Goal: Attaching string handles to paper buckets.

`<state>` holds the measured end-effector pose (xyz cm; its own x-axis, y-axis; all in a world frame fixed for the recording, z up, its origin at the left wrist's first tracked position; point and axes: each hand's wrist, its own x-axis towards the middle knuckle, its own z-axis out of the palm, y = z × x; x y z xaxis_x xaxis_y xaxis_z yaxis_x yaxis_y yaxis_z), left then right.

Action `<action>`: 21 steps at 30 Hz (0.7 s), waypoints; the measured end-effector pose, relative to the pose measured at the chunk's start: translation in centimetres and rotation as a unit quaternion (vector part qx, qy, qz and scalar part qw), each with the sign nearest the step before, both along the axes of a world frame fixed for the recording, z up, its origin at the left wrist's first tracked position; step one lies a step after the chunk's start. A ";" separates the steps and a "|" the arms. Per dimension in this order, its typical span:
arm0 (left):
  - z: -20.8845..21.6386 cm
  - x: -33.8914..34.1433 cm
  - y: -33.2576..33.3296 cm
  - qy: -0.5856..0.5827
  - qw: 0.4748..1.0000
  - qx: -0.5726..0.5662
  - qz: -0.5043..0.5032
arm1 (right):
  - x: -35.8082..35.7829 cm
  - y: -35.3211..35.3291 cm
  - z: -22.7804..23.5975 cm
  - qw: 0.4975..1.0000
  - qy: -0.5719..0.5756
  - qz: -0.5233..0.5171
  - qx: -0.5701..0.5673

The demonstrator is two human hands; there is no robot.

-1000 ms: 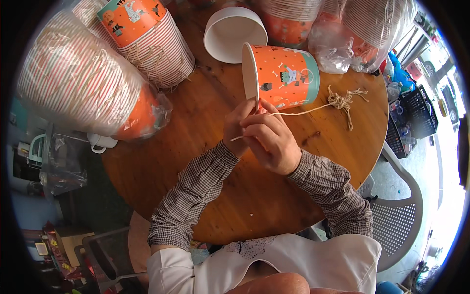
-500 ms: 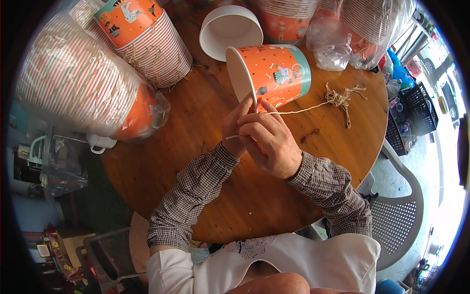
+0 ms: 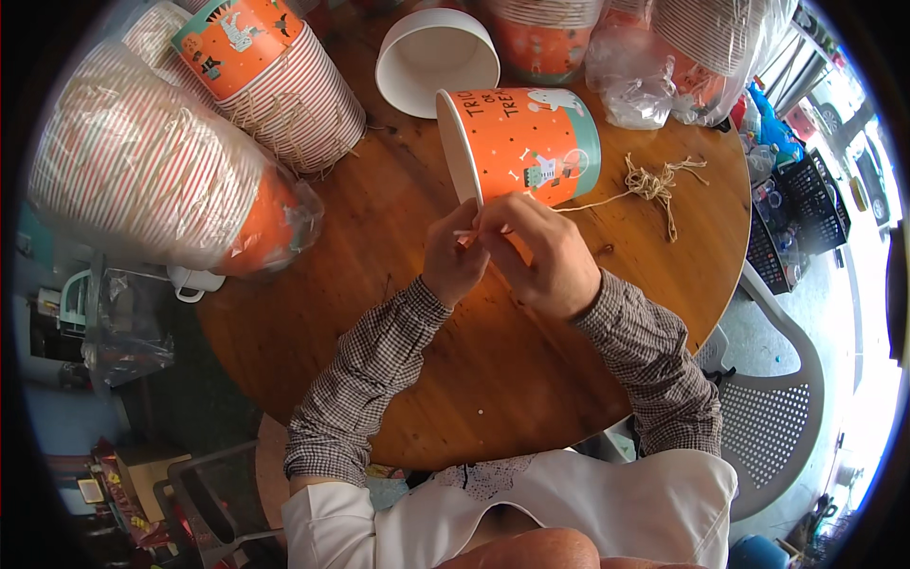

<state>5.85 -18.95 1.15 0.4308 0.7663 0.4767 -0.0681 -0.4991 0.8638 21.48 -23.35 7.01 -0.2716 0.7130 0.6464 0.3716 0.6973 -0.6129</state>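
An orange paper bucket (image 3: 512, 142) with a teal base band and printed cartoon figures lies on its side, its white-rimmed mouth toward the left. At the near part of that rim, my left hand (image 3: 451, 256) is closed, its fingertips on a short end of pale string (image 3: 464, 233). Pressed close beside it, my right hand (image 3: 550, 256) pinches the same string against the bucket's near side. From there the string runs right to a loose tangle of twine (image 3: 654, 184) on the table. The rim between my fingertips is partly hidden.
A round wooden table (image 3: 379, 332) carries everything. Nested striped buckets (image 3: 294, 104) and a plastic-wrapped stack (image 3: 142, 171) stand at the left. A white empty bucket (image 3: 436, 66) and more bagged stacks (image 3: 701, 47) are at the back. A grey chair (image 3: 768, 427) is at the right.
The bucket has rolled slightly, showing more of its upper print. My right hand has turned over and moved in against my left, drawing the string's free end to the fingertips.
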 end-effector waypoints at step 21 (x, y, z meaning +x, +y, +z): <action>-0.2 0.8 0.4 -0.177 0.975 -0.126 0.047 | 1.4 2.0 -1.8 0.979 0.138 -0.061 -0.135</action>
